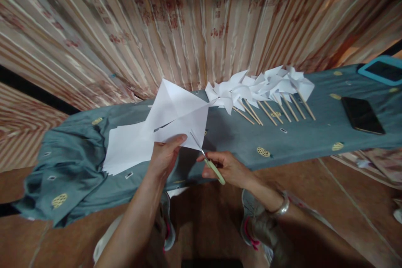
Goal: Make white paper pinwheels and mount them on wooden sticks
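My left hand (166,153) pinches the lower edge of a white paper sheet (179,109), thumb on top. A slit runs inward from the sheet's left side, and fold lines cross its surface. In my right hand (228,167) is a pair of scissors (214,170) with light green handles. Their blades lie at the sheet's lower right corner, pointing up and to the left. Beneath and left of the held sheet rests a stack of white paper (127,146). Several white paper pinwheels (238,92) on thin wooden sticks lie in a row to the right.
A teal cloth with yellow pineapple prints (301,138) covers the long narrow table. Toward its right end lie a black phone (362,115) and a blue-framed tablet (385,70). Behind the table hangs a patterned curtain (188,21). The cloth is bunched at the left end.
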Action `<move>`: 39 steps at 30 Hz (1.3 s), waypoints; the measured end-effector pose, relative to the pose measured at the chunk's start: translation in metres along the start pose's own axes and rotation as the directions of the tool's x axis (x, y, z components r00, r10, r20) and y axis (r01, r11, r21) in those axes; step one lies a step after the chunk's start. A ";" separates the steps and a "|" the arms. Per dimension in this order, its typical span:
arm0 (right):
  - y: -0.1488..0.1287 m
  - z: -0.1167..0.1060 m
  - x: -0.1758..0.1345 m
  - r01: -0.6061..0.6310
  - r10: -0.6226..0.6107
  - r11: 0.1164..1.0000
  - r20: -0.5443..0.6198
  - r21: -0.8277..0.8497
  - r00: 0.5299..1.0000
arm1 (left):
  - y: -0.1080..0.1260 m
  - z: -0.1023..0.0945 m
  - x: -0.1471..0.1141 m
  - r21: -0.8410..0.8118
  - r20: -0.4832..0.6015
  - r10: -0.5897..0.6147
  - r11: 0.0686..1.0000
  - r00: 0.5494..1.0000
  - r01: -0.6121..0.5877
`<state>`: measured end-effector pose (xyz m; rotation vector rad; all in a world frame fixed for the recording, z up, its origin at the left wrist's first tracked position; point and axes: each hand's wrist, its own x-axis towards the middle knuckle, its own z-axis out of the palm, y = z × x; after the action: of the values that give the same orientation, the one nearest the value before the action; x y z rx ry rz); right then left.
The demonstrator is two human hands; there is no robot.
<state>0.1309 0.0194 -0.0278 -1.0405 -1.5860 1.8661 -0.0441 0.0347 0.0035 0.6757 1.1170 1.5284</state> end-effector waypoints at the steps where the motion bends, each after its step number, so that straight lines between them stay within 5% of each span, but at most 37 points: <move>1: 0.000 0.000 0.000 -0.002 0.002 1.000 -0.001 0.007 1.000 | 0.000 0.000 0.000 -0.002 -0.003 0.006 1.000 1.000 -0.006; 20: 0.003 0.001 0.001 -0.085 0.088 0.989 -0.021 0.121 0.996 | -0.001 0.000 0.002 -0.007 -0.010 0.018 1.000 1.000 -0.018; 39: 0.008 0.002 0.004 0.041 -0.042 0.999 -0.070 -0.011 0.997 | -0.002 0.003 -0.004 0.004 -0.029 -0.081 0.997 0.996 0.081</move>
<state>0.1278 0.0191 -0.0366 -1.0576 -1.5662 1.7771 -0.0395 0.0321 0.0035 0.6061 1.1567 1.4709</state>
